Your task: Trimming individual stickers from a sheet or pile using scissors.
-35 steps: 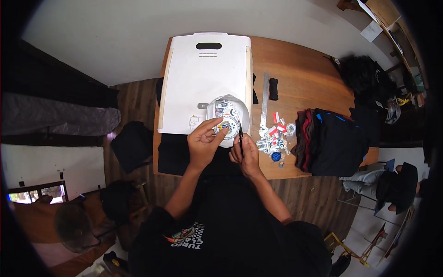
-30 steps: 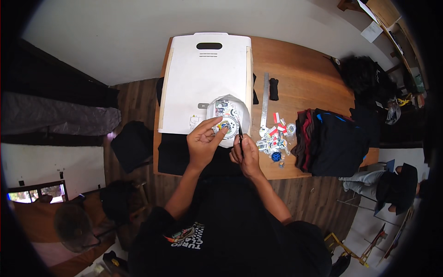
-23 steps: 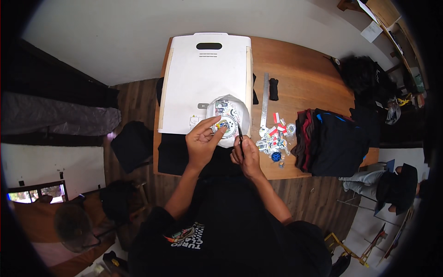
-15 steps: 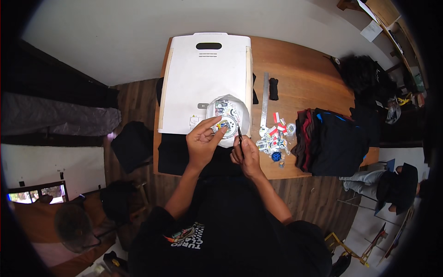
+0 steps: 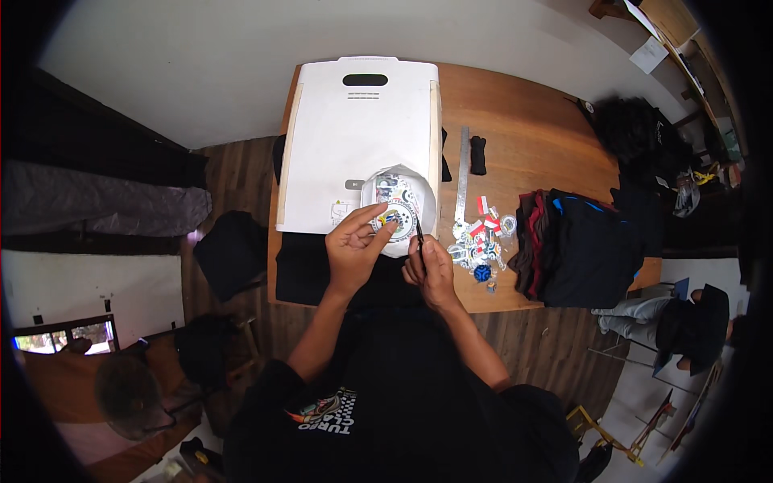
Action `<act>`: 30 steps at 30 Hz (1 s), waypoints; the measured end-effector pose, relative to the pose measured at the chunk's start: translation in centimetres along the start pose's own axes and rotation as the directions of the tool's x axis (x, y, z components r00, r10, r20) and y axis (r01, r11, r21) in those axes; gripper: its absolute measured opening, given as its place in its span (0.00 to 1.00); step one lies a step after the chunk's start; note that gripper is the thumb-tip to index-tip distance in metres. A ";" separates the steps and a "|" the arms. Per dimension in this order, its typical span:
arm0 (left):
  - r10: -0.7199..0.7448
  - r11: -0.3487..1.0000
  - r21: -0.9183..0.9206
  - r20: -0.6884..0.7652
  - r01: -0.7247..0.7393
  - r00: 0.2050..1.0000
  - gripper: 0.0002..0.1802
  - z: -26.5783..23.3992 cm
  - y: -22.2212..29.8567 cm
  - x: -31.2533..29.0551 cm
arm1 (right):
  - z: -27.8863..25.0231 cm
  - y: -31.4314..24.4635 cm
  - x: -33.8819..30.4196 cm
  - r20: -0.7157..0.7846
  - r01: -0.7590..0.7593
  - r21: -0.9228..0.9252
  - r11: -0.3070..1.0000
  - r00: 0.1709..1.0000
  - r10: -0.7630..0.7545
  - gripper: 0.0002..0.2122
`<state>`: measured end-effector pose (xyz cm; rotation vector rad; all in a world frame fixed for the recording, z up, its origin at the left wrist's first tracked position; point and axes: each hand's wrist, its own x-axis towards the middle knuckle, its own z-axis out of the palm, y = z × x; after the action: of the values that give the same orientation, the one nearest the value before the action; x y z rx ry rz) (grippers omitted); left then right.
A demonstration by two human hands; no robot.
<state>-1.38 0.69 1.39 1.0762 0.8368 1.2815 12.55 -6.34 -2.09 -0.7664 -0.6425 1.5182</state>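
Observation:
My left hand [image 5: 354,245] pinches a round printed sticker [image 5: 396,216] between thumb and fingers. In my right hand [image 5: 433,267] is a pair of dark scissors [image 5: 419,235], its tip pointing up beside the sticker's right edge. I cannot tell whether the blades touch the sticker. Beneath both lies a round white tub or bag [image 5: 429,193] with more printed pieces inside. It overlaps the lower right corner of a large white machine lid [image 5: 354,137], which has a dark handle slot at its far end.
Right of the tub, a metal ruler [image 5: 463,173] and a black rolled cloth [image 5: 477,154] lie on the wooden table [image 5: 531,129]. Cut sticker pieces [image 5: 475,245] are scattered nearby. Folded dark clothes [image 5: 592,245] fill the right side. Another person [image 5: 696,326] is at far right.
The scissors and right hand have shifted very slightly beside the sticker. My left hand keeps nearly the same place and hold.

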 end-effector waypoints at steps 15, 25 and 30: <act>0.000 1.000 0.008 -0.005 0.000 1.000 0.20 -0.2 -0.2 -0.1 | -0.1 0.1 -0.2 -0.017 -0.023 -0.011 1.000 1.000 0.023 0.17; 0.008 1.000 0.011 0.020 -0.008 1.000 0.21 -0.1 0.1 -0.1 | 0.0 0.1 -0.1 -0.019 -0.021 0.004 1.000 1.000 0.021 0.16; 0.001 1.000 0.014 0.014 -0.001 1.000 0.20 -0.2 0.0 -0.1 | 0.0 0.2 0.0 -0.014 -0.004 0.001 1.000 1.000 0.004 0.16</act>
<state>-1.54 0.58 1.31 1.0953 0.8361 1.2697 12.45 -6.37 -2.28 -0.7770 -0.6299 1.5158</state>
